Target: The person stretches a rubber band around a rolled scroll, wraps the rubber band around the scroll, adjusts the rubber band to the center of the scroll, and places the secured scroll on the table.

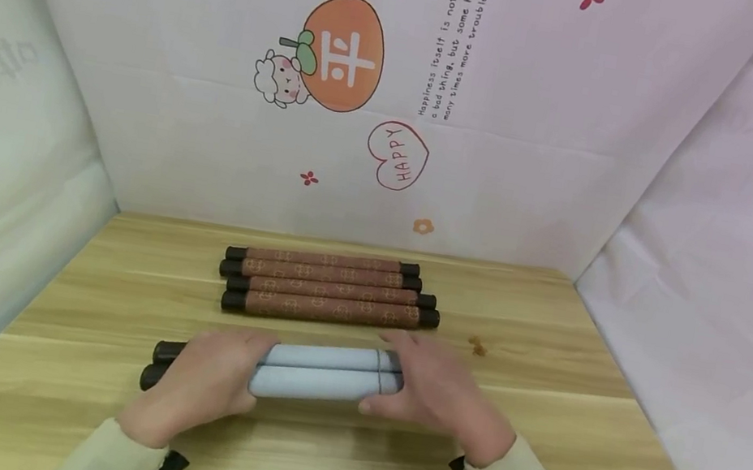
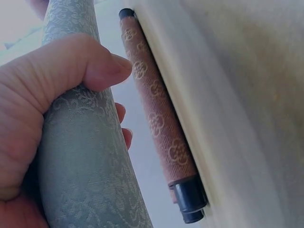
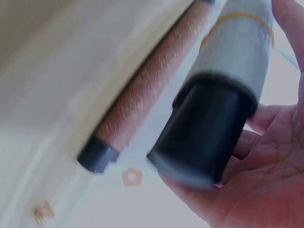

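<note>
Two pale blue-grey rolls (image 1: 316, 384) lie side by side across the space between the hands, in front of four brown rolls (image 1: 336, 303) on the wooden worktop (image 1: 117, 284). Up close their covering has a woven, leafy pattern in a lighter tone. Black end caps (image 1: 156, 377) stick out at the left, and a thin tan band (image 3: 244, 15) circles the pale covering near the right end.

The left hand (image 1: 207, 372) has its grip curled round both, thumb on the near side in the head view. The right hand (image 1: 437, 384) has thumb and fingers spread on either side of the right ends; I cannot tell whether they pinch.

In the head view the right hand covers the caps at that end, and the left hand hides part of the rolls. Each wrist view shows only one pale roll clearly, cut off by the frame; the right one is blurred. Whether the pair touches the worktop is hard to make out.
</note>
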Demonstrator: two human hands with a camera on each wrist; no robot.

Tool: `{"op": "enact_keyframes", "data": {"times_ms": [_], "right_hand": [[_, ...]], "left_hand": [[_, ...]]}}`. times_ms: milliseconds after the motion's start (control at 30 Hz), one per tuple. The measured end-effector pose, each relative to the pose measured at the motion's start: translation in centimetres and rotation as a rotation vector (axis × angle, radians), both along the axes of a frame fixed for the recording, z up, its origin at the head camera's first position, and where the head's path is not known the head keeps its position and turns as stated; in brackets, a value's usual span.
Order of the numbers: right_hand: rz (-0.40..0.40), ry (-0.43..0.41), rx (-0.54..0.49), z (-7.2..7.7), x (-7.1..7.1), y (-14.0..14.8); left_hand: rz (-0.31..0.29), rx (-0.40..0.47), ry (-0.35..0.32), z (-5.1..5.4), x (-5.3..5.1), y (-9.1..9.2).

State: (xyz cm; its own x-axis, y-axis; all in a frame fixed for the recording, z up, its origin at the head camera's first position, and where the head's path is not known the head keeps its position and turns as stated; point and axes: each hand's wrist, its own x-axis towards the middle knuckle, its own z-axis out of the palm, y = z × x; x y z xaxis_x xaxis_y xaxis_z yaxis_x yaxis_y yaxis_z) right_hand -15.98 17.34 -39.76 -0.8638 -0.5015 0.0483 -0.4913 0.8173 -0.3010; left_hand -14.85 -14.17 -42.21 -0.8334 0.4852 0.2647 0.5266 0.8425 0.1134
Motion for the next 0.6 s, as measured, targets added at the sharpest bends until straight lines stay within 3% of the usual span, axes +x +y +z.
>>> {"op": "enact_keyframes", "data": {"times_ms": [133, 300, 600], "right_hand": [[0.023, 0.105, 0.082, 0.3, -0.4, 0.3], [0.008, 0.249, 0.229, -0.4, -0.5, -0.3], [-0.033, 0.256, 0.287, -1.8, 0.3, -1.1]], "left_hand": [[0.002, -0.004, 0.033, 0.4, -0.3, -0.2], [-0.022, -0.010, 0.072, 0.3, -0.3, -0.1], [-0.048, -0.001, 0.112, -0.2, 0.1, 0.4]]}}
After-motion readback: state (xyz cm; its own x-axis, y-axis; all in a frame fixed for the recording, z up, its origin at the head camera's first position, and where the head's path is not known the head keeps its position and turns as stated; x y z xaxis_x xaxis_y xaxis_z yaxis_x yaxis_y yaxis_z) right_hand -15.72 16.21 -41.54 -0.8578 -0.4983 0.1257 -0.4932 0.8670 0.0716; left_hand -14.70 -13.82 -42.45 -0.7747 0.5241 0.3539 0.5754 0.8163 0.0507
